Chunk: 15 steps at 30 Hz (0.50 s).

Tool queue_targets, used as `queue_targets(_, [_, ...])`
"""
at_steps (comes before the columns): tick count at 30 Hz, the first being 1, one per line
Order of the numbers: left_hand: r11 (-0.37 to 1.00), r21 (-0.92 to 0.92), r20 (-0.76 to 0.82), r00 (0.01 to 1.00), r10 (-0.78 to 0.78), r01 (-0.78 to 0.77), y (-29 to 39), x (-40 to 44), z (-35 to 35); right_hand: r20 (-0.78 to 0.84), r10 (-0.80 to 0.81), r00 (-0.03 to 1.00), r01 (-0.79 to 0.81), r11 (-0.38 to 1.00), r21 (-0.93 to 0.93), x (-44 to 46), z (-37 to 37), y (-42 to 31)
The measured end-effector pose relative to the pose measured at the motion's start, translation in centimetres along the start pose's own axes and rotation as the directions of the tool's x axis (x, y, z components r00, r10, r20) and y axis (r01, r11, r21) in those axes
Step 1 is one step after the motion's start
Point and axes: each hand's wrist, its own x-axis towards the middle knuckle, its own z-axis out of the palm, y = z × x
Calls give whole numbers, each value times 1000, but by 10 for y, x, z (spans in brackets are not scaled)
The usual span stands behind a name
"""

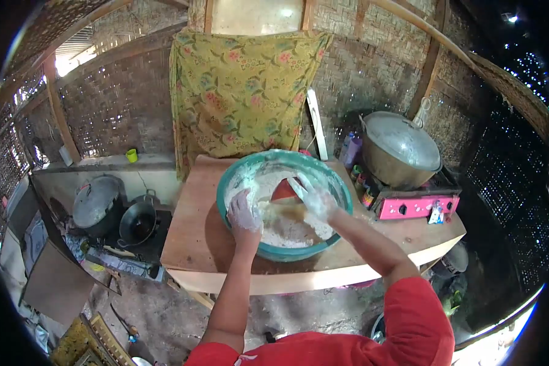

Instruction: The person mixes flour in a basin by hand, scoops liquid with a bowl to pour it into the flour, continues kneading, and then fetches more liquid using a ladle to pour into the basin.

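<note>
A large green basin (287, 251) stands on the wooden table, with white flour spread over its bottom and inner walls. In the flour lies a pale yellowish mass (287, 211), with a red piece (285, 190) just behind it. My left hand (244, 211), coated in flour, is at the basin's left inner side, fingers spread and pointing down. My right hand (313, 198), also floury and slightly blurred, is over the right part of the basin beside the red piece, its fingers stretched out. Neither hand shows anything held.
The wooden table (192, 235) bears a pink stove (418, 207) with a big lidded pot (402, 149) at right, bottles (351, 149) beside it. A flowered cloth (244, 91) hangs behind. Left are a dark pan (138, 224), a lidded pot (96, 201) and a green cup (132, 155).
</note>
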Motion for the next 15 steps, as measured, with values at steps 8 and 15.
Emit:
queue_targets(8, [998, 13, 75, 996, 53, -55, 8, 2, 0, 98, 101, 990, -95, 994, -59, -1, 13, 27])
queue_targets(15, [998, 7, 102, 993, 59, -60, 6, -2, 3, 582, 530, 616, -268, -554, 788, -50, 58, 40])
